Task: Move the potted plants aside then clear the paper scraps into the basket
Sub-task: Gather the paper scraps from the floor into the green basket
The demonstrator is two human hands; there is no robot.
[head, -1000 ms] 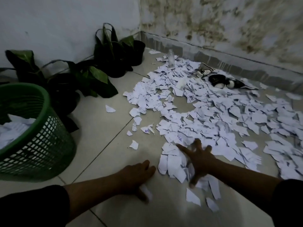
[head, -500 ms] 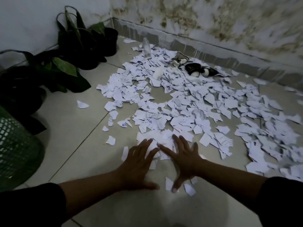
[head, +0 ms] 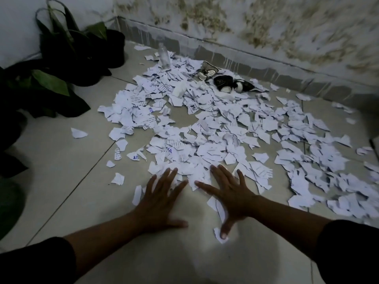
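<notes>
Both hands, left hand (head: 162, 198) and right hand (head: 233, 193), now lie flat and spread, grip holding nothing, on the near paper scraps (head: 190, 171); best cup them inward to bunch a heap

basket (head: 9, 210) cut off at left edge; potted plants (head: 51, 83) lost in shadow

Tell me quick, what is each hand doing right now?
Left hand: open, fingers spread flat on the floor tiles at the edge of the paper scraps, holding nothing.
Right hand: open, fingers spread, pressing on the scraps.
</notes>
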